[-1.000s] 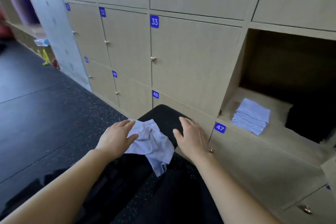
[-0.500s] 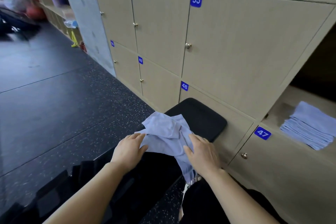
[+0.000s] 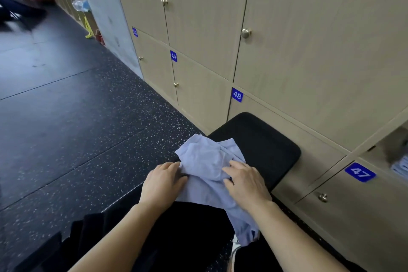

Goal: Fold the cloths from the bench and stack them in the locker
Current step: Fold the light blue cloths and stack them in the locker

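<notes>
A crumpled light blue cloth [image 3: 205, 159] lies on the black padded bench [image 3: 260, 139], one corner hanging off the near right side. My left hand [image 3: 163, 181] rests on the cloth's left edge with fingers nearly straight. My right hand [image 3: 245, 181] lies flat on its right part, fingers spread. At the far right edge, the open locker [image 3: 393, 150] shows a sliver of the stack of folded blue cloths [image 3: 400, 166].
Beige locker doors numbered 47 [image 3: 359, 172], 48 [image 3: 237, 95] and 49 [image 3: 173, 56] with metal knobs line the wall right behind the bench. Dark speckled floor [image 3: 77, 117] spreads to the left. Cluttered shelves and a blurred person [image 3: 13, 6] are far left.
The view swung left and down, pushing the open locker almost out of frame. My right hand moved from the bench onto the cloth; both hands now sit on it.
</notes>
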